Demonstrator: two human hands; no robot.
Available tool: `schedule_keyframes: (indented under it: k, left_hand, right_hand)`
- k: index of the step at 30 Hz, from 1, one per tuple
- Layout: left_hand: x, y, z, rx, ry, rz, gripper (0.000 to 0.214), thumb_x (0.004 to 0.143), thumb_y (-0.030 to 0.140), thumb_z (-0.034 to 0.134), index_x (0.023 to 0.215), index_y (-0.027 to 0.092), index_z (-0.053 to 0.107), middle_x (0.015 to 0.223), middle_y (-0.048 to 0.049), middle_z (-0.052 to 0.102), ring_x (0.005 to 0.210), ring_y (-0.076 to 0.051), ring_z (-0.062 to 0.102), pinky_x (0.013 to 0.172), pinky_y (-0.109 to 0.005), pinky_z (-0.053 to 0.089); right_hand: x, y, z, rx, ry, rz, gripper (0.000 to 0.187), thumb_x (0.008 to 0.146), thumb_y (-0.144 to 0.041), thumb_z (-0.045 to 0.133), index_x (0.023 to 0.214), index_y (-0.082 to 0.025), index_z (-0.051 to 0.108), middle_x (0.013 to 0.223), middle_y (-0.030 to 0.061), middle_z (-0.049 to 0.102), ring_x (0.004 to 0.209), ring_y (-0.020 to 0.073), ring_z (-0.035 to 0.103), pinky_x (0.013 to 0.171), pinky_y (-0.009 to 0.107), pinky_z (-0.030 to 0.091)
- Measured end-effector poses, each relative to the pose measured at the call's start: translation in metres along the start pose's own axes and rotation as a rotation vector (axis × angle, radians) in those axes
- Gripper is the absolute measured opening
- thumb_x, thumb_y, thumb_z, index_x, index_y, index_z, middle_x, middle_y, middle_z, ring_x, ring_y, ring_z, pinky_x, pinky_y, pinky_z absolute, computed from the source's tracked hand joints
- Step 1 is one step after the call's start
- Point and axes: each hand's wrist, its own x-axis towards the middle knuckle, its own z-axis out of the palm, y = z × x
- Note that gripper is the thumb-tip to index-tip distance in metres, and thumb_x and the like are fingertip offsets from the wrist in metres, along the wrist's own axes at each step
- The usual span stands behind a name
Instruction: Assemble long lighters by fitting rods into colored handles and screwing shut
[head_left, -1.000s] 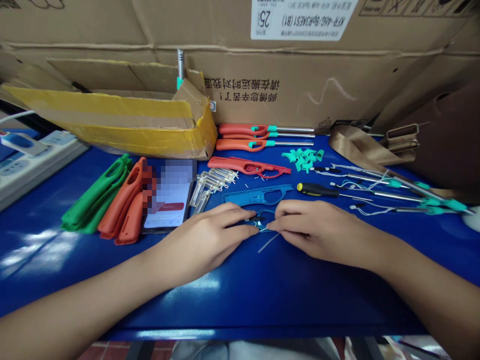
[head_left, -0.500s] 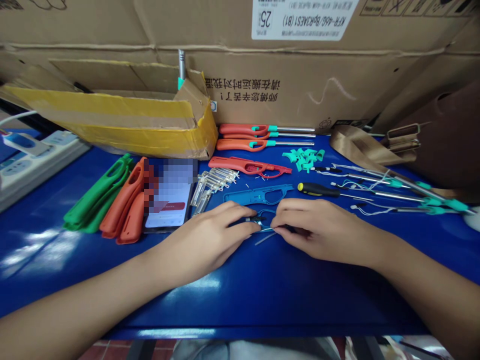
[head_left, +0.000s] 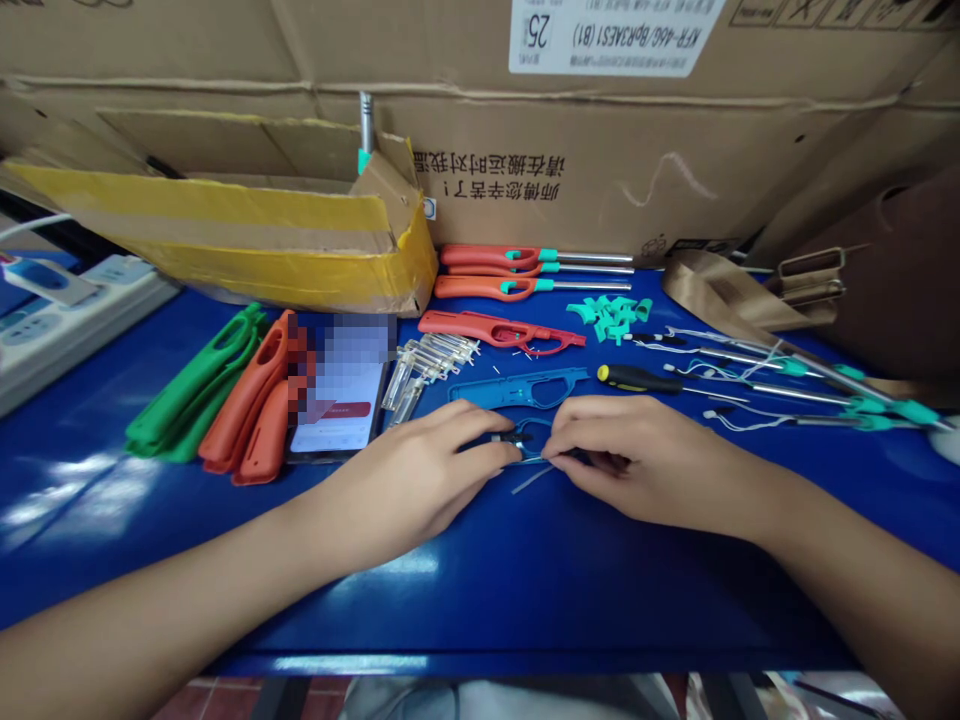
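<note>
Between my two hands lies a blue lighter shell half (head_left: 534, 430) with a trigger loop, mostly covered by fingers. My left hand (head_left: 420, 465) curls over its left end, thumb and fingertips closed on it around a small black and metal part (head_left: 514, 438). At its right end my right hand (head_left: 637, 450) is closed in a pinch; what sits in the fingertips is hidden. A thin clear tube (head_left: 531, 480) extends just below the right fingertips, and I cannot tell whether they hold it. Just beyond is another blue shell half (head_left: 517, 388), open side up.
Red shell (head_left: 502, 328), clear gas tanks (head_left: 431, 362), green clips (head_left: 611, 317), a screwdriver (head_left: 637, 378) and wired metal rods (head_left: 795, 392) lie beyond my hands. Leftward are a phone (head_left: 341, 400), orange shells (head_left: 251, 400), green shells (head_left: 195, 390) and a power strip (head_left: 82, 310). Cardboard box (head_left: 300, 250) behind.
My right fingertips have shifted very slightly at the shell's right end. The whole view has moved a little; my left hand keeps its hold.
</note>
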Motion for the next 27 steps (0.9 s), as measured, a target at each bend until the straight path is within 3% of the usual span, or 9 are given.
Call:
schedule_keyframes:
  k: [9,16,27]
  left_hand:
    - [0.0006,-0.0006,0.0000,-0.015,-0.015,-0.009,0.027,0.106,0.018,0.048,0.127,0.019,0.065,0.131,-0.0107,0.064,0.119,-0.025,0.061,0.097,-0.041,0.058]
    - [0.0001,-0.0015,0.0001,-0.011,-0.008,-0.006,0.026,0.106,0.018,0.049,0.126,0.018,0.065,0.131,-0.0112,0.063,0.120,-0.026,0.060,0.097,-0.041,0.058]
    - [-0.0001,-0.0009,0.0012,-0.051,0.021,-0.011,0.025,0.106,0.019,0.051,0.128,0.017,0.062,0.130,-0.0092,0.065,0.120,-0.023,0.060,0.101,-0.038,0.055]
  right_hand:
    - [-0.0008,-0.0013,-0.0035,0.055,0.004,0.078,0.019,0.092,-0.012,0.058,0.096,-0.020,0.075,0.086,0.0011,0.068,0.068,0.0112,0.057,0.061,0.024,0.045]
    - [-0.0036,-0.0039,-0.0027,0.039,-0.031,0.101,0.018,0.094,-0.015,0.057,0.092,-0.021,0.073,0.091,0.0005,0.063,0.062,0.0085,0.052,0.059,0.025,0.042]
    - [-0.0039,-0.0013,-0.0036,-0.003,-0.035,0.066,0.018,0.097,-0.020,0.056,0.109,-0.024,0.069,0.108,0.0004,0.061,0.069,0.0085,0.055,0.063,0.024,0.044]
